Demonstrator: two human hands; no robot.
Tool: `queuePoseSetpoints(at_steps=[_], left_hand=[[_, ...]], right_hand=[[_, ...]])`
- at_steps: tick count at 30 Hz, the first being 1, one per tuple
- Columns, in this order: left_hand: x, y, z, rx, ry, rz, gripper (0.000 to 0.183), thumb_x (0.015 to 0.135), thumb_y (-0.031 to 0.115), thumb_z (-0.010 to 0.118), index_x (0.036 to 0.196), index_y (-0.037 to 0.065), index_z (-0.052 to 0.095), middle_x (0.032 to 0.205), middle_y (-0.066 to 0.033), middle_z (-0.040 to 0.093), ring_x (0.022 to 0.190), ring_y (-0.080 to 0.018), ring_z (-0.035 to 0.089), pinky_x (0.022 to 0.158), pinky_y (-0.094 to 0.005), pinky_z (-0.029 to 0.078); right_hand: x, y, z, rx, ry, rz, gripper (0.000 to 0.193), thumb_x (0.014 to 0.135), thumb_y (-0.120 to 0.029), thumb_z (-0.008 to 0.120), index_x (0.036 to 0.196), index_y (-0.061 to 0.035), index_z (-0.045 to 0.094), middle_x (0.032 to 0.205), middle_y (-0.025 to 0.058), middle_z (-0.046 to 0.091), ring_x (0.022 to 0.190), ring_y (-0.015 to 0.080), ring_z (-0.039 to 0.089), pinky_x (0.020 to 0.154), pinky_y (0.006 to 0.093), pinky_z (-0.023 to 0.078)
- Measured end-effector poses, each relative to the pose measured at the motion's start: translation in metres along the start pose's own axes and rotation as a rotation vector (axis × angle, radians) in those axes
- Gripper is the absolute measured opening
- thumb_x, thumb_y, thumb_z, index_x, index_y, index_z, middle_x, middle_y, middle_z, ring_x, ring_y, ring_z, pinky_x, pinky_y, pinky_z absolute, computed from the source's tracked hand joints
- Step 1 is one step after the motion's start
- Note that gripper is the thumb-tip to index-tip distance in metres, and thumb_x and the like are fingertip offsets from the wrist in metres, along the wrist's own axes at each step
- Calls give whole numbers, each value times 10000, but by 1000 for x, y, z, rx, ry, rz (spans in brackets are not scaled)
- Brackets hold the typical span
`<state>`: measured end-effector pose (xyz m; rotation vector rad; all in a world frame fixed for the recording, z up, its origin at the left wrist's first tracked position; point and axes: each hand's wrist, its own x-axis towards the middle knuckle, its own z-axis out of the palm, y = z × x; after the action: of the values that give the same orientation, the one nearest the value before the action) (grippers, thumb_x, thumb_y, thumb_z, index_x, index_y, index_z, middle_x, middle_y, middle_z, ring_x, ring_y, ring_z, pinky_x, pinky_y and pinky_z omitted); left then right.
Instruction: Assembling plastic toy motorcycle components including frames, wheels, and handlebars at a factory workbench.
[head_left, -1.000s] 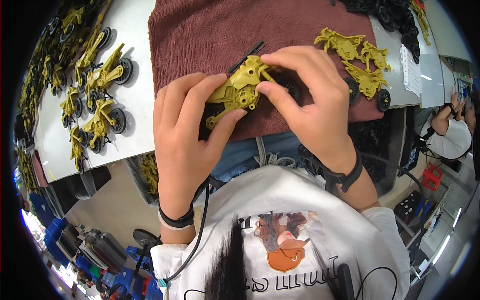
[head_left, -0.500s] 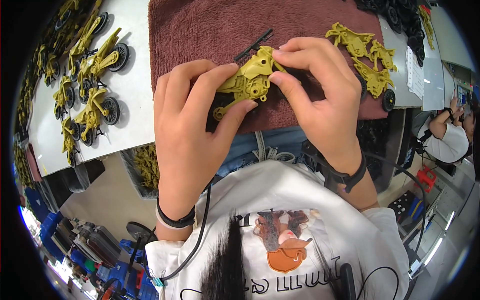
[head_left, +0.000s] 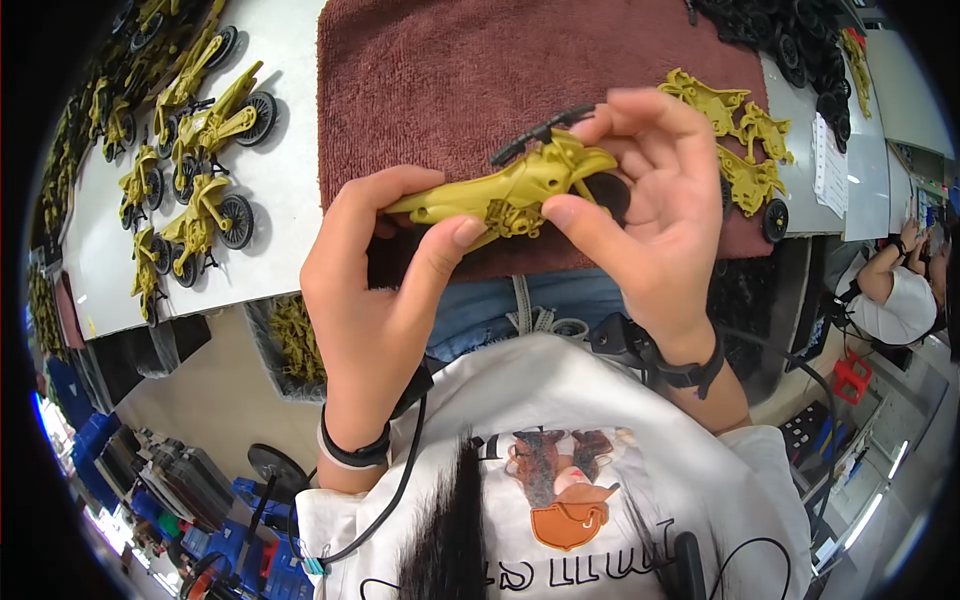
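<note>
An olive-yellow toy motorcycle body (head_left: 510,190) is held between both hands above the brown towel. My left hand (head_left: 375,270) grips its tapered rear end, thumb on the near side and fingers behind. At the front end, my right hand (head_left: 655,200) has its thumb pressed on the body. Its fingers curl behind, partly hidden. A thin black handlebar (head_left: 540,135) lies along the top of the front end, its right tip at my right index finger. Whether it is seated in the body, I cannot tell.
The brown towel (head_left: 430,80) covers the worktop (head_left: 270,170). Several yellow body halves (head_left: 750,180) lie on its right side, beside black wheels (head_left: 775,220). Part-built toy motorcycles (head_left: 205,215) stand on the left. Black parts (head_left: 790,50) pile up far right. Another person (head_left: 890,290) sits at right.
The black handlebar, lying on the towel before, is now at the body's front end by my right fingers. The body has been turned, and my right hand has opened out around it.
</note>
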<state>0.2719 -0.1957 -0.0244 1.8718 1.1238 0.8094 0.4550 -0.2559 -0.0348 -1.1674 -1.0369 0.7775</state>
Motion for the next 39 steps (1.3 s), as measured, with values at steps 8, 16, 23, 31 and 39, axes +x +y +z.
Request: queuePoseSetpoints(at_steps=[8, 16, 23, 31, 39], left_hand=[[0, 9, 0, -707, -88, -85, 364, 814, 9, 728, 1134, -67, 574, 1050, -123, 643, 971, -157, 620, 866, -262, 471], [-7, 9, 6, -657, -53, 77, 354, 819, 70, 741, 1097, -86, 585, 1003, -164, 647, 932, -204, 654, 825, -278, 495], [-7, 8, 2, -645, -73, 60, 369, 805, 126, 766, 1065, -72, 594, 974, -138, 639, 862, -165, 622, 771, -258, 472], [-5, 13, 9, -1021, -196, -156, 421, 839, 46, 716, 1199, -54, 523, 1088, -102, 641, 1017, -183, 614, 910, -311, 477], [-1, 10, 11, -927, -169, -173, 300, 889, -7, 630, 1170, -67, 542, 1097, -129, 639, 997, -174, 624, 893, -303, 493]], right_hand=[[0, -15, -8, 89, -164, 32, 380, 776, -40, 766, 1129, 11, 635, 1055, 78, 649, 948, 114, 604, 839, 242, 474], [-5, -26, -12, -97, -152, -43, 364, 735, -55, 788, 1061, 20, 645, 958, 111, 677, 816, 150, 659, 711, 251, 515], [-12, -34, -9, -61, -221, 53, 439, 801, -162, 773, 1110, 75, 572, 1027, 174, 640, 947, 211, 648, 827, 286, 517], [-6, -25, -9, 551, -7, 295, 362, 812, -2, 739, 1116, 41, 546, 1059, 118, 651, 965, 152, 629, 867, 277, 510], [0, -30, -12, 253, -97, 300, 434, 769, 56, 729, 1163, 44, 548, 1127, 132, 626, 1065, 166, 600, 918, 286, 495]])
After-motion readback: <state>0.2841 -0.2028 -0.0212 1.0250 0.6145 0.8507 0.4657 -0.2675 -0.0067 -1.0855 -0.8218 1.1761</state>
